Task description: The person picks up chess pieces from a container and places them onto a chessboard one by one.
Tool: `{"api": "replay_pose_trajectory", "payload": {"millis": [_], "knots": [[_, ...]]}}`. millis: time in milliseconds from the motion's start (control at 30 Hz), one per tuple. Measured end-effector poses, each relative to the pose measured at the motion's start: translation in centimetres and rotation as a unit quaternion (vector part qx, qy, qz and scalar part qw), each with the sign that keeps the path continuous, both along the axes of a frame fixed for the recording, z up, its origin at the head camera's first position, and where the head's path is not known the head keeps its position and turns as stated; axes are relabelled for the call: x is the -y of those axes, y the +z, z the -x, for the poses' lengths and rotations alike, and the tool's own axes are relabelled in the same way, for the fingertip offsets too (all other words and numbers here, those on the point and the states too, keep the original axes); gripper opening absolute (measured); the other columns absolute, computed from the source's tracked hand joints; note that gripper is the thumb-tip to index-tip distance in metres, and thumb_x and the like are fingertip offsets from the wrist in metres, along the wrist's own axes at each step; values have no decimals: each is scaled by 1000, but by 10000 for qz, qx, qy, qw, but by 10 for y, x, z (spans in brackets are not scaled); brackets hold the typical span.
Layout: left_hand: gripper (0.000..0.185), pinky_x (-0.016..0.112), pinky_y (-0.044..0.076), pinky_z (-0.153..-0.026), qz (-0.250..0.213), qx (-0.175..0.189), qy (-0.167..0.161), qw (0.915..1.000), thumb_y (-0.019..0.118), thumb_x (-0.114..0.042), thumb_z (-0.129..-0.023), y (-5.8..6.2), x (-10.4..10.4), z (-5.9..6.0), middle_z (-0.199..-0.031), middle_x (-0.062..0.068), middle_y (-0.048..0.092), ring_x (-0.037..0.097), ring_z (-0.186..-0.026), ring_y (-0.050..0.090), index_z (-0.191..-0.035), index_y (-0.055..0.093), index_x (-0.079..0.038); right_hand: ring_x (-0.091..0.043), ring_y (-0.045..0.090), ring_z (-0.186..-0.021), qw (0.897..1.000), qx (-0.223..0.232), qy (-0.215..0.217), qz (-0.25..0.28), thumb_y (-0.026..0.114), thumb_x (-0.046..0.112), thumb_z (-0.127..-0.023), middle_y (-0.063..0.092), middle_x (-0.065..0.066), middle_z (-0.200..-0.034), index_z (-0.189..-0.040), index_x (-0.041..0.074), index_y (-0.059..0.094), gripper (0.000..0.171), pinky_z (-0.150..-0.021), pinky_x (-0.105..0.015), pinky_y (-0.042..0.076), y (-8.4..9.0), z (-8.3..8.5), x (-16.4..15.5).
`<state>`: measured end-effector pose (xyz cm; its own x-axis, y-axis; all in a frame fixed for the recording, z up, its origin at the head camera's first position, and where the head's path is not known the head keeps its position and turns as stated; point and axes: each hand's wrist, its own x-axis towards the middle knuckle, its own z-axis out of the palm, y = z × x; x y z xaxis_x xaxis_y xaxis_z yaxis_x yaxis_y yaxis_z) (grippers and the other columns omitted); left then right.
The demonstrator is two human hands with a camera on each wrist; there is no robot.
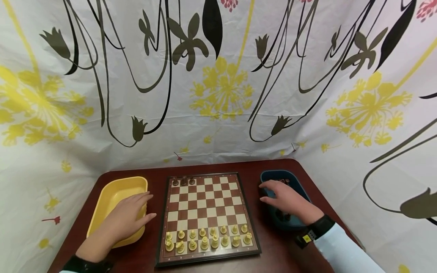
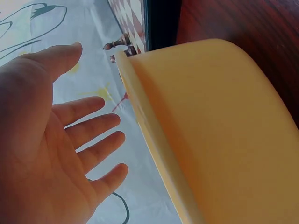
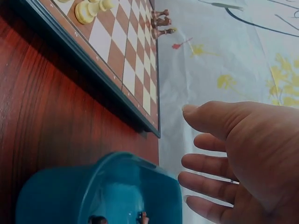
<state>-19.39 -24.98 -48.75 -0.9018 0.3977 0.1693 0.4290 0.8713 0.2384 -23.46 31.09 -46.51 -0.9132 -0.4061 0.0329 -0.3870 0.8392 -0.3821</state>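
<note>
A chessboard (image 1: 211, 203) lies between the two hands. Cream chess pieces (image 1: 214, 242) stand in two rows along its near side, and 3 dark chess pieces (image 1: 184, 181) stand at its far left corner. My left hand (image 1: 126, 216) hovers over the right side of a yellow tub (image 1: 117, 189), fingers spread and holding nothing; the left wrist view shows its bare palm (image 2: 42, 172) beside the rim. Over a blue tub (image 3: 60, 191) is my right hand (image 1: 286, 199), fingers loosely extended, nothing in its grasp. Dark chess pieces (image 1: 283, 216) lie inside that tub, partly hidden by the hand.
Everything sits on a dark red wooden table (image 1: 252, 168). A white sheet (image 1: 218, 144) with flower prints hangs behind and beside it. The board has a raised dark edge (image 1: 208, 261).
</note>
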Motion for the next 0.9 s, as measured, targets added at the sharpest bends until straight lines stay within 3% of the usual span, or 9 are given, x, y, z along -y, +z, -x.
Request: {"api": "replay_pose_trajectory", "payload": {"millis": [233, 467, 900], "knots": [[65, 71, 47, -113, -83, -146, 0, 9999, 78, -44, -104, -2, 7, -3, -155, 23, 62, 49, -142, 58, -150, 64, -1, -37, 70, -123, 10000, 25, -43, 6, 76, 29, -108, 67, -16, -146, -150, 4, 65, 51, -110, -63, 54, 0, 3, -16], [65, 72, 46, -112, -110, -90, 24, 9999, 78, -44, -104, -3, 7, -5, -154, 23, 62, 50, -142, 58, -150, 64, -1, -34, 68, -119, 9996, 86, -255, 98, 70, 11, -109, 68, -19, -141, -149, 3, 65, 41, -91, -50, 59, -1, 2, -41], [64, 75, 47, -109, -96, -115, 28, 9999, 79, -44, -104, -7, 7, -5, -153, 25, 62, 53, -139, 58, -149, 65, 0, -47, 64, -131, 9982, 156, -582, 50, 70, 9, -108, 67, -25, -145, -148, -1, 65, 41, -103, -65, 57, -4, 8, -76]]}}
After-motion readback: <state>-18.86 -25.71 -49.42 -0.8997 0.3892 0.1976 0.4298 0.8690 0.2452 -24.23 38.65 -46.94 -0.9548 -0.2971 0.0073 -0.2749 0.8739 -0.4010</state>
